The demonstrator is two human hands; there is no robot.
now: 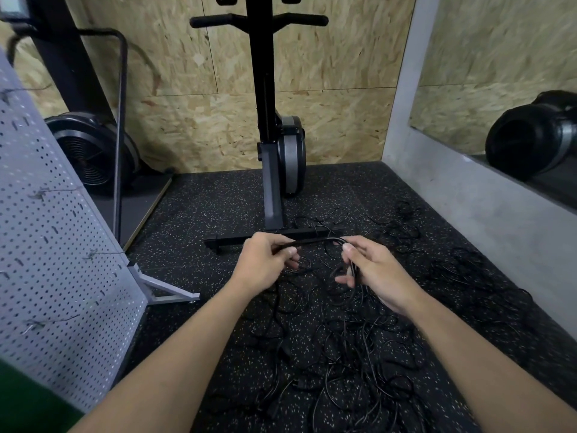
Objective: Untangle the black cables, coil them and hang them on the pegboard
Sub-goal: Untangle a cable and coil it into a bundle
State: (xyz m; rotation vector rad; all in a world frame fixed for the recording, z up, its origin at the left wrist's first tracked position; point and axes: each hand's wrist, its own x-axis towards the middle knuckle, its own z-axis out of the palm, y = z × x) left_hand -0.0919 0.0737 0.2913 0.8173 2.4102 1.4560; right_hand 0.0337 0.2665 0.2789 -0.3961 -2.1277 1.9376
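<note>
Here, right of the pegboard [56,245], the left hand [265,264] and right hand [374,270] pinch one black cable [315,240], the tangle [343,354] strewn on the floor there. Untangling seems under way; next, pulling this strand free.

Left hand [265,260] and right hand [373,270] each grip one black cable [315,241] above tangled cables [359,354] on floor [218,198]; pegboard [46,229] at left

An upright black exercise machine [282,157] stands at 12 o'clock on a speckled rubber floor [218,198], backed by a chipboard wall [337,89]. At 10 o'clock sits a black fan wheel [90,151] behind a bent tube [120,120]. At 2 o'clock a mirror [499,73] hangs above a grey concrete ledge [468,189].
</note>
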